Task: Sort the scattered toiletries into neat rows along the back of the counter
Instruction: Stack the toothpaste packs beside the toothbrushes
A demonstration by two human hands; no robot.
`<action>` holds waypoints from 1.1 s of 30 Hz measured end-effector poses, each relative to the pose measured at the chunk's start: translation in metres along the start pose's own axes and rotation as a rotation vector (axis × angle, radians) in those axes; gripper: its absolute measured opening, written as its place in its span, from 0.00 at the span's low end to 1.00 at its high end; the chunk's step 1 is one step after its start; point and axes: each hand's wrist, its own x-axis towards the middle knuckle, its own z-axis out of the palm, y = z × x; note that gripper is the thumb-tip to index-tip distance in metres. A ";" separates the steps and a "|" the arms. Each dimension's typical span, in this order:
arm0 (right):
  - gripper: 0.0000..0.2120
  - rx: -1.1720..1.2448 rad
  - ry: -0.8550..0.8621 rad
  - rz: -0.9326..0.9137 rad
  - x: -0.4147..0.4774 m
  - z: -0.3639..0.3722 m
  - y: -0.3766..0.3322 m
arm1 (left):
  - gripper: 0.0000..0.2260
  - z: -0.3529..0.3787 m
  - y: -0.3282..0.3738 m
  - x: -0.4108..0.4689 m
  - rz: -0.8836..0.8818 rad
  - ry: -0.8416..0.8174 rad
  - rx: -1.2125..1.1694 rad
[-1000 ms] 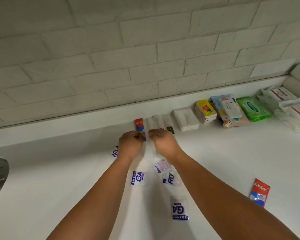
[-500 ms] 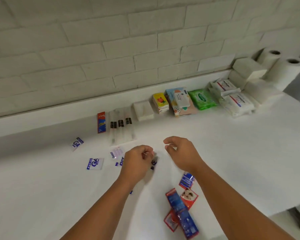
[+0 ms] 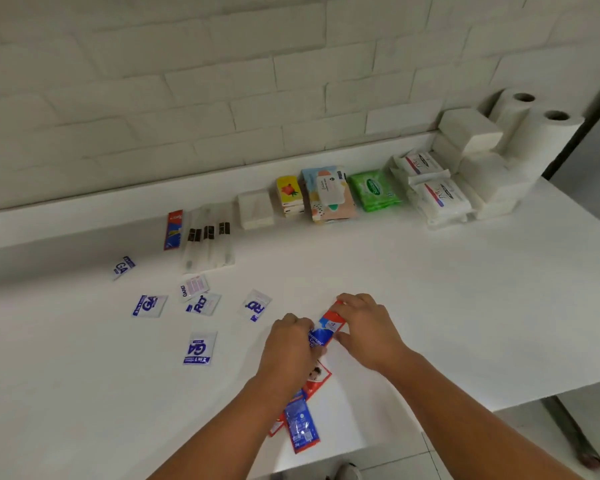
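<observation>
Gripped at both ends by left hand (image 3: 290,344) and right hand (image 3: 368,327), fingers curled: glossy red-blue foil sachet (image 3: 327,328), flat oblong, tilted, on smooth white table (image 3: 430,289). Just nearer than sachet: more crinkly red-blue sachets (image 3: 300,424), overlapping. Left of it: scattered flat square white-blue packets (image 3: 199,348). Far behind it, along wall: clear toothbrush sleeves (image 3: 208,244), soft green wipes pack (image 3: 373,190), cylindrical paper rolls (image 3: 548,133).

Both forearms reach in from the near edge and converge. Left hand (image 3: 290,348) and right hand (image 3: 366,329), knuckles up, fingers curled, pinch one sachet (image 3: 327,330) between them.
</observation>
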 end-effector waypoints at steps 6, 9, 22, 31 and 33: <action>0.27 -0.010 -0.025 -0.031 0.015 -0.003 0.011 | 0.19 -0.004 0.009 0.011 -0.060 -0.024 -0.006; 0.24 0.037 -0.022 -0.024 0.021 -0.001 0.014 | 0.16 -0.003 0.008 0.009 -0.047 0.000 0.002; 0.02 0.906 -0.052 -0.029 0.060 -0.050 -0.051 | 0.09 -0.058 -0.063 0.005 0.068 0.275 -0.028; 0.06 1.109 0.090 0.059 0.110 -0.035 -0.148 | 0.04 -0.111 -0.129 -0.005 -0.077 0.279 -0.444; 0.06 1.153 0.106 0.102 0.127 -0.027 -0.171 | 0.04 -0.125 -0.148 -0.004 -0.082 0.276 -0.469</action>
